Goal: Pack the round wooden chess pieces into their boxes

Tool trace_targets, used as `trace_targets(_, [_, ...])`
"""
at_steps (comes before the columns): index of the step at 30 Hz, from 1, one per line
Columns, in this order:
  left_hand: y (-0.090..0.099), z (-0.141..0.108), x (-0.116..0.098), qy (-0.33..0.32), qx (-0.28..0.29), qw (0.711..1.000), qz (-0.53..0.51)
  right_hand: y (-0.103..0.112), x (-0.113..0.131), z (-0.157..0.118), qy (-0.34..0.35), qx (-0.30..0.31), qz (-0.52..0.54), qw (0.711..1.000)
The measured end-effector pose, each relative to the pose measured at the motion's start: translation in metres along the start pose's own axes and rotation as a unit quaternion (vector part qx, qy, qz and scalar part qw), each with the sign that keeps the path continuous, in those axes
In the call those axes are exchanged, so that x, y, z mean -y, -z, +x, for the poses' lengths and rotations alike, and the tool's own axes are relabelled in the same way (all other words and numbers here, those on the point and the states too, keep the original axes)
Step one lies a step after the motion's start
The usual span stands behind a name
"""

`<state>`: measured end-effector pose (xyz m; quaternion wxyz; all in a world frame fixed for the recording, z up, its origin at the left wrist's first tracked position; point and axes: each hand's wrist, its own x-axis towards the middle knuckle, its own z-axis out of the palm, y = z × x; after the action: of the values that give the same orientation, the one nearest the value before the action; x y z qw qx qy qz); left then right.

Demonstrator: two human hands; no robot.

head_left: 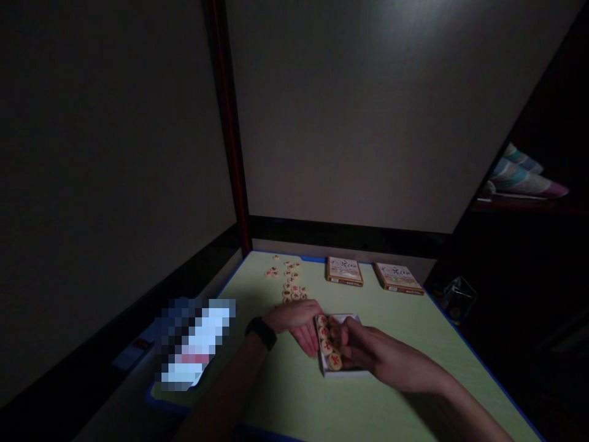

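Note:
A shallow white box [323,367] lies on the table, with a row of round wooden Chinese chess pieces [326,347] marked in red along its left side. My right hand [372,351] reaches over the box from the right, finger and thumb pinched at a Chinese chess piece inside. Its fingers partly hide that piece and the others around it. Beside the box's left wall rests my left hand [306,326], fingers stretched out and pointing down, a dark band on the wrist. More loose chess pieces [294,288] are spread on the tabletop just beyond my left hand.
Two flat printed boxes [345,271] lie at the back of the green table [285,405]. A bright, pixelated flat object [197,347] is at the left edge. Walls stand behind and left. A clear container [458,298] sits past the right edge.

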<state>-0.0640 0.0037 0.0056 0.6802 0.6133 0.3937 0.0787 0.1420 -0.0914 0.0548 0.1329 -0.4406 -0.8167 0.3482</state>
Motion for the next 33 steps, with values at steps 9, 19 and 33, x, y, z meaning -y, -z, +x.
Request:
trace_targets(9, [-0.003, -0.004, -0.006, 0.022, -0.01, 1.0, 0.003, -0.001, 0.003, 0.005, 0.032, 0.015, 0.064, 0.997])
trace_targets(19, [0.001, 0.002, 0.003, 0.012, -0.002, 1.0, -0.004, 0.001, 0.0, 0.003, 0.046, 0.029, 0.062, 0.997])
trace_targets(33, [0.061, -0.009, 0.005, -0.085, -0.566, 0.695, 0.435, 0.011, -0.03, 0.016, 0.023, -0.158, 0.207, 0.965])
